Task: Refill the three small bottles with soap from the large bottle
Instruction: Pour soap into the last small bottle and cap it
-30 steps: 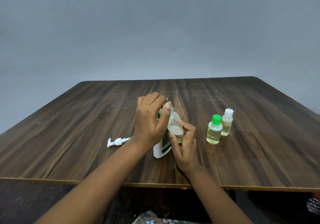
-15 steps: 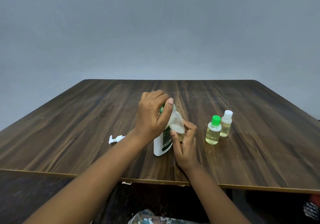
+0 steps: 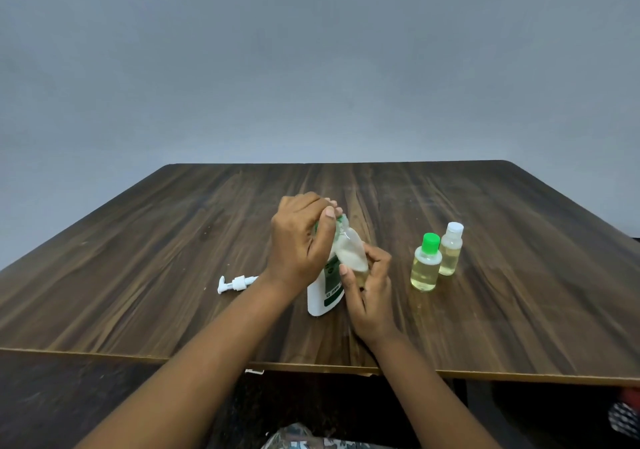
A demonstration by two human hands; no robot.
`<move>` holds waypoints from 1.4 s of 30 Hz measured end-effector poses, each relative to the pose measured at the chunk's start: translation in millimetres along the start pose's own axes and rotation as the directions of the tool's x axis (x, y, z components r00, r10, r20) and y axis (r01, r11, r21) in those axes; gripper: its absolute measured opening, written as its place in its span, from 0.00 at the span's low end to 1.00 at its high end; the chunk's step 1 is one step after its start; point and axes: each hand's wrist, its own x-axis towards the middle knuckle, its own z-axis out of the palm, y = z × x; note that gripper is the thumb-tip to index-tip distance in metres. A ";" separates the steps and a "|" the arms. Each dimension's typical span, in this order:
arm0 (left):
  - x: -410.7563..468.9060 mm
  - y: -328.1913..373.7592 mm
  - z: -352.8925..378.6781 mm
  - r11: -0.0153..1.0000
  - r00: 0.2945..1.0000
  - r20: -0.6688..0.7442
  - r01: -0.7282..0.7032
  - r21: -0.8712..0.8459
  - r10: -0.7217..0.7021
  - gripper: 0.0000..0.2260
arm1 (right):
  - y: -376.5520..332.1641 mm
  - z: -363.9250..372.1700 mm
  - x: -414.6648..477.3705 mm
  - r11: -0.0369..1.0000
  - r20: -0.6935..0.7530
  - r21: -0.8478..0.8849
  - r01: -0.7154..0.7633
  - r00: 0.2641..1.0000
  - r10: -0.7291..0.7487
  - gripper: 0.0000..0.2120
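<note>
My right hand [image 3: 369, 296] holds a small clear bottle [image 3: 351, 256] tilted to the left, partly filled with pale soap. My left hand [image 3: 301, 244] is closed over its top, fingers and thumb pinching a green cap [image 3: 341, 220] at the neck. The large white bottle with a green label [image 3: 323, 298] stands on the table right behind both hands, its upper part hidden by my left hand. Two more small bottles of yellowish soap stand to the right, one with a green cap [image 3: 426, 266], one with a white cap [image 3: 451, 252].
A white pump head [image 3: 235, 283] lies on the dark wooden table [image 3: 138, 258] to the left of my left forearm. The table's front edge [image 3: 311, 365] runs just under my forearms. A grey wall rises behind.
My left thumb has shifted up and round on the small bottle's top, as in a twist. Both hands stay in the same spot; the camera has tilted slightly.
</note>
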 end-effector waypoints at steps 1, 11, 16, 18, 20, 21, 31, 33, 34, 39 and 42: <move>4.0 0.9 -1.7 1.000 0.999 0.034 -0.002 0.009 0.002 0.19 | -0.2 0.0 0.4 1.000 -0.009 0.001 0.001 1.000 -0.001 0.17; -6.9 -5.7 6.9 0.999 0.999 -0.040 0.008 0.053 -0.005 0.20 | -1.8 -2.0 -1.5 1.000 0.006 -0.030 0.004 1.000 -0.004 0.16; -3.9 -2.1 4.8 1.000 0.999 -0.049 0.001 -0.024 -0.002 0.21 | -3.6 -1.0 -1.1 1.000 -0.014 -0.026 -0.005 1.000 0.005 0.17; 4.6 0.2 3.0 0.999 1.000 -0.017 -0.012 -0.044 0.011 0.22 | -2.7 -1.3 -1.2 1.000 -0.032 -0.021 -0.007 0.999 0.006 0.19; 10.4 2.5 2.7 0.999 0.999 -0.005 -0.031 -0.023 0.031 0.22 | -2.2 -2.1 -1.7 1.000 -0.046 -0.019 -0.004 0.999 0.003 0.19; 10.6 3.3 3.0 0.999 0.999 -0.007 -0.034 -0.016 0.034 0.22 | -1.9 -2.1 -2.1 1.000 -0.051 -0.017 0.003 0.999 -0.004 0.19; -3.7 -5.7 8.6 1.000 0.998 -0.058 0.030 -0.003 -0.030 0.22 | 0.3 -1.4 -3.4 0.999 -0.007 -0.030 0.018 1.000 -0.018 0.18; -0.7 -0.3 7.3 1.000 0.999 -0.043 0.005 -0.010 -0.005 0.23 | -0.9 -0.9 -2.7 0.999 -0.031 -0.027 0.017 0.999 -0.018 0.19; 1.8 1.4 6.8 1.000 1.000 -0.022 -0.010 -0.011 0.010 0.24 | -1.1 -1.0 -2.5 0.999 -0.047 -0.030 0.017 0.999 -0.019 0.19; 9.2 4.2 5.8 0.999 0.999 0.022 -0.037 0.020 0.036 0.32 | -2.4 -1.8 -1.7 0.999 -0.069 -0.019 0.027 0.997 -0.028 0.19; 0.6 -1.7 6.9 1.000 1.000 -0.029 0.008 0.000 -0.008 0.25 | -2.5 -0.8 -0.7 0.998 -0.041 -0.056 0.035 0.998 -0.037 0.19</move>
